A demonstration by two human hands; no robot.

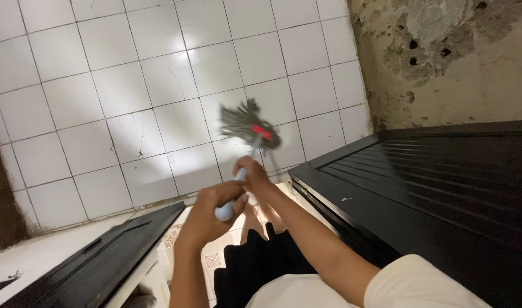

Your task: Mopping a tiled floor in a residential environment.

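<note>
Around mop handle [238, 179]: both hands [229, 197] closed.

Frame centre: I see the mop head [248, 122] on the tiled floor [118, 85]. Below it, my right hand [250, 172] above my left hand [212, 214] on the handle [238, 182]. Lower right: door [443, 188]. Upper right: wall [443, 57].

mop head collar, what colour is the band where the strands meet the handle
Red: the band sits between the grey strands and the pale blue handle, seen in the head view.
</note>
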